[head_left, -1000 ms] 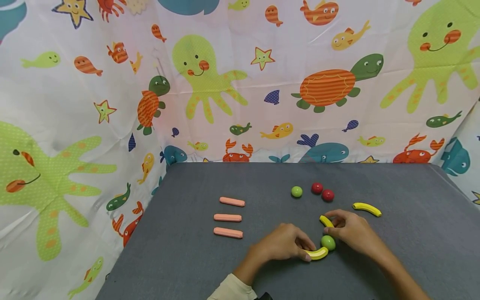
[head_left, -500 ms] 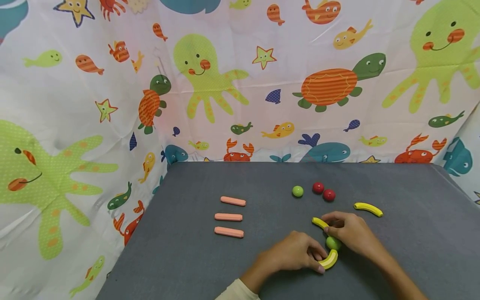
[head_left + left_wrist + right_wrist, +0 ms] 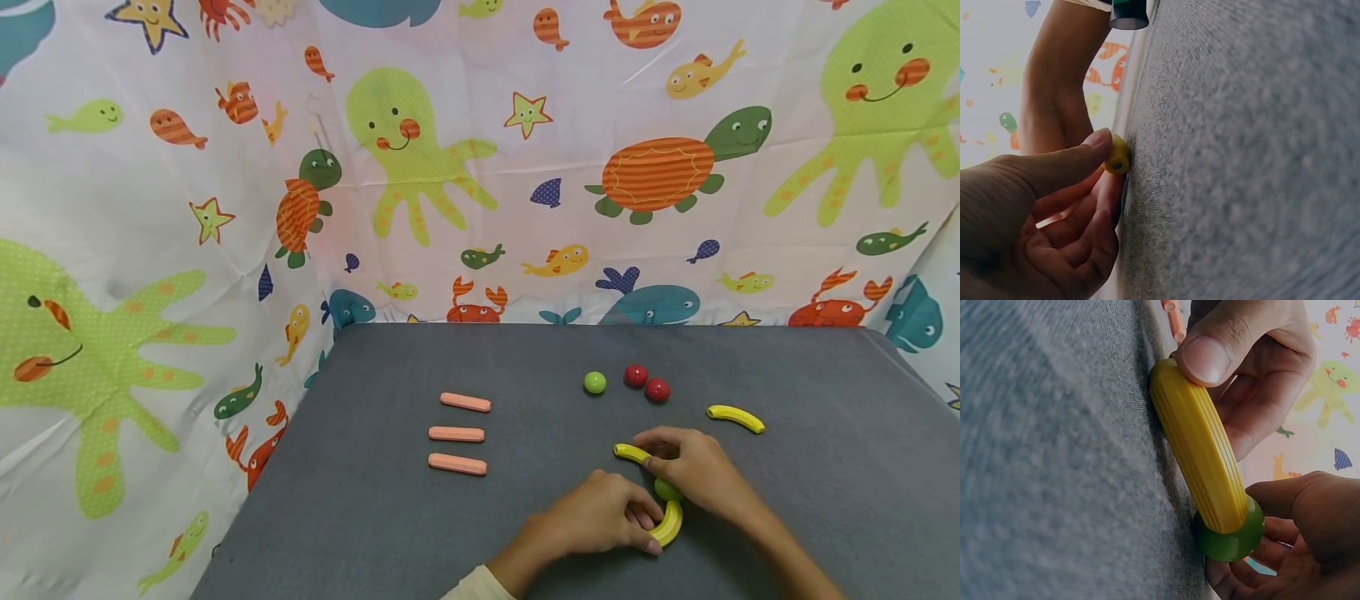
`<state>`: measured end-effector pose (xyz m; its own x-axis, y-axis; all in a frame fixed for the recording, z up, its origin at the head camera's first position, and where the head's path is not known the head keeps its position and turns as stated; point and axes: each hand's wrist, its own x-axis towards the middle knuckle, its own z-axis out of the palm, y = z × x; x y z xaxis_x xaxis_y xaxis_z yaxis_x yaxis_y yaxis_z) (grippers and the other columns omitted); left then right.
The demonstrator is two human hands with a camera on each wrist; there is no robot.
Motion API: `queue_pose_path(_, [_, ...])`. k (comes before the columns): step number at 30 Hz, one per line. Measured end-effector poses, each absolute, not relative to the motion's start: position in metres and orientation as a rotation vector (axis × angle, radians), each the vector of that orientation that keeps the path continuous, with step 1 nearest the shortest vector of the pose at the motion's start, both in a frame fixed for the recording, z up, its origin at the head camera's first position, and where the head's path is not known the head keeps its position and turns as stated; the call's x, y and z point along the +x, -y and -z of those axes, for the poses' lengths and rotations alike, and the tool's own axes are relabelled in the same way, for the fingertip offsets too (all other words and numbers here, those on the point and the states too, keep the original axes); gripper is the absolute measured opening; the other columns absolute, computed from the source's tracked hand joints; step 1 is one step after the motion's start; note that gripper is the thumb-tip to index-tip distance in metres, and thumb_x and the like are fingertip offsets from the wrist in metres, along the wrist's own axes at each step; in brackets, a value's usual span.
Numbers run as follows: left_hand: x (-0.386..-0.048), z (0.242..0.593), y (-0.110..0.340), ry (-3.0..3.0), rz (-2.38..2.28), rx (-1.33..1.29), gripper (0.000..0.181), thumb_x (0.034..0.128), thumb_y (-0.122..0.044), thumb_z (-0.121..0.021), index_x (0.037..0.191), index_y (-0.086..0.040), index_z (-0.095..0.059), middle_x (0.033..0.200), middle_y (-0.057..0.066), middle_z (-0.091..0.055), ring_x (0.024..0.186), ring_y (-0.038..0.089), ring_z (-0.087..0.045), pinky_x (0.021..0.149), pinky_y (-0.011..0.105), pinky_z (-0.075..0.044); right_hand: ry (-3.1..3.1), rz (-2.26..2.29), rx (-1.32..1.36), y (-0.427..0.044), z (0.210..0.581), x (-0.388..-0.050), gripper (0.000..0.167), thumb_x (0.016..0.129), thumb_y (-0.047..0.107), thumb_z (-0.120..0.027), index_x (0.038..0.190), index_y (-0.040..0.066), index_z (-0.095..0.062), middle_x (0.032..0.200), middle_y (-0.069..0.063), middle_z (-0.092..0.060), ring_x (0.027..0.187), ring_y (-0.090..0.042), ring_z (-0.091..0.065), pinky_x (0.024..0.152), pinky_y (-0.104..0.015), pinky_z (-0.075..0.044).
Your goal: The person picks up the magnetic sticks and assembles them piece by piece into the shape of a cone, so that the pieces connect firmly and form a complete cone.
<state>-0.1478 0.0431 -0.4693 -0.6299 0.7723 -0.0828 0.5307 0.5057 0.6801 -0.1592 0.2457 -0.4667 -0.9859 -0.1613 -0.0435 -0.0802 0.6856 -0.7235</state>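
Note:
Near the front right of the table, my left hand (image 3: 600, 512) pinches a curved yellow toy banana (image 3: 669, 525) between thumb and fingers. The banana's far end touches a green ball (image 3: 666, 490); in the right wrist view its ridged side (image 3: 1200, 450) lies against the ball (image 3: 1232, 544). My right hand (image 3: 693, 467) pinches a second toy banana (image 3: 630, 452) just beyond the ball, and its fingers partly cover both. That second banana is hidden in the right wrist view. In the left wrist view only the end of the first banana (image 3: 1117, 164) shows under the thumb.
Several loose pieces lie on the grey table (image 3: 360, 517): three pink sticks (image 3: 457, 434) at left, another green ball (image 3: 595, 383) and two red balls (image 3: 636, 376) farther back, and a third toy banana (image 3: 736, 418) at right. A sea-animal curtain (image 3: 525, 233) hangs behind.
My left hand has moved right and nearer, turning its banana more upright in the head view. The banana in my right hand has swung left, and the green ball between them has shifted slightly right.

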Motion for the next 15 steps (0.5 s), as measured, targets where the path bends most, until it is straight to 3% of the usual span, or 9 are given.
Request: queue_pose_path(15, [-0.1468,0.4694,-0.0427,-2.406,-0.877,1.122,0.021,0.0912,-0.029,-0.086,0.109,-0.02,-0.082,0.082,-0.023,-0.07,0.072,-0.02,-0.055,0.066,0.005,-0.046,-2.823,1.147,-0.205,-0.2455,0.4707,-0.1605,0.025,0.093,0.019,-0.083,0.114,0.005,-0.079,0.103,-0.002,-0.073,0.088,-0.014,-0.067,0.07,-0.026,-0.053])
